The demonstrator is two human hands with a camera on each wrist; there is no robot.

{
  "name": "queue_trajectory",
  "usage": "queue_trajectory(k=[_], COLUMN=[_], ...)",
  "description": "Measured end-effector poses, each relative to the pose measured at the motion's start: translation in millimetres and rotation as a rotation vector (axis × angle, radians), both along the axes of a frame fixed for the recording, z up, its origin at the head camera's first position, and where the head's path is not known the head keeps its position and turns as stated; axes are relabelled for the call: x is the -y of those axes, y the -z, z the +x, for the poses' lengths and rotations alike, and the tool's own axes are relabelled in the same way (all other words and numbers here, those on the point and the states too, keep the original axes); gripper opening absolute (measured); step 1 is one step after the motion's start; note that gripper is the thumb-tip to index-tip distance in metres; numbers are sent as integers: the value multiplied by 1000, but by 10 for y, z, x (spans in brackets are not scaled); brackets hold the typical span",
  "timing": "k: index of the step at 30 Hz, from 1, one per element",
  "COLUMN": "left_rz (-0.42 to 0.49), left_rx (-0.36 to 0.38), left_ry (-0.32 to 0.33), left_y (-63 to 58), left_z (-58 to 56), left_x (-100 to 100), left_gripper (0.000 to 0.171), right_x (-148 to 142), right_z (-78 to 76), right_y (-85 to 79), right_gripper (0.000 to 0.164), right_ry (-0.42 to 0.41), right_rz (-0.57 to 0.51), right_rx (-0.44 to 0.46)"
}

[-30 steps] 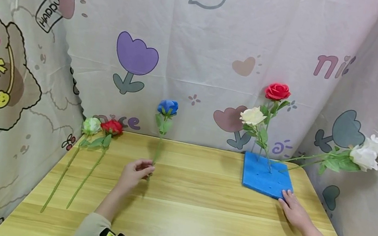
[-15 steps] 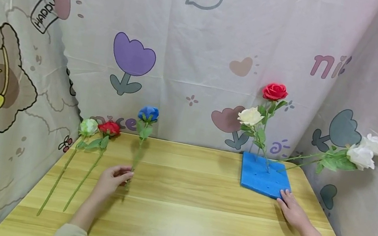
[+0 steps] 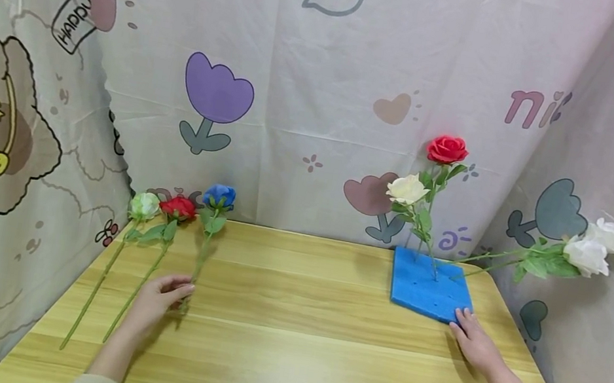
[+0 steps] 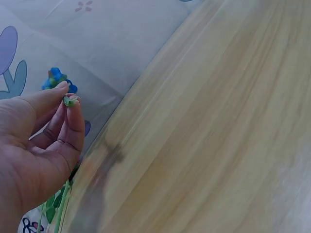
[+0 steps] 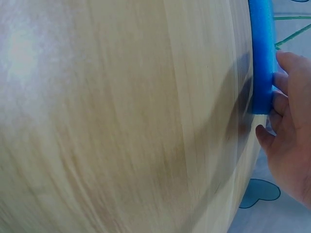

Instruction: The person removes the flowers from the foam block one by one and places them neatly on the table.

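Observation:
My left hand (image 3: 155, 302) pinches the green stem of a blue artificial rose (image 3: 219, 196) between thumb and fingers, its bloom upward and the stem slightly tilted. The left wrist view shows the stem end (image 4: 69, 101) between the fingertips, with the blue petals (image 4: 56, 77) behind them. On the right, my other hand (image 3: 475, 342) rests on the front right corner of a blue foam block (image 3: 417, 294); its fingers look extended against the block (image 5: 262, 58) in the right wrist view. From the foam rise a red rose (image 3: 447, 150) and a cream rose (image 3: 407, 189).
Two white roses (image 3: 589, 255) lean far right from the foam. Left of the blue rose, a green-white rose (image 3: 144, 206) and a red rose (image 3: 178, 207) lie on the wooden table (image 3: 305, 363). Printed cloth (image 3: 324, 75) hangs behind and at both sides.
My left hand has carried the blue rose leftward and lower, close to the flowers lying on the table. The right hand has stayed at the foam block's corner.

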State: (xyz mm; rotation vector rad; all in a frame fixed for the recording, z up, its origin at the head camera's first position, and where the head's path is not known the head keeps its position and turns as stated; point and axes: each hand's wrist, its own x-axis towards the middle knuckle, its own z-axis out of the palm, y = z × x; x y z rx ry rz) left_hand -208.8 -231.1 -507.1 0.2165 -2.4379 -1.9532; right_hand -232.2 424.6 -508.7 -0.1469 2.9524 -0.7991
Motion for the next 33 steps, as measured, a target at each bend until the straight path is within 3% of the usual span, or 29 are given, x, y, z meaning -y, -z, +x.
queue_trajectory(k=[9,33], left_rz=[6,-117], left_rx=[62,153], left_ry=[-3,23], left_y=[38,27], left_z=[-11,-194], left_x=[162,425], left_gripper=[55,51], right_x=[-11,9], right_z=[-1,9], right_y=[15,2], right_gripper=[68,68], right_ry=[1,-1], right_rz=[-10,-13], right_rx=[5,-1])
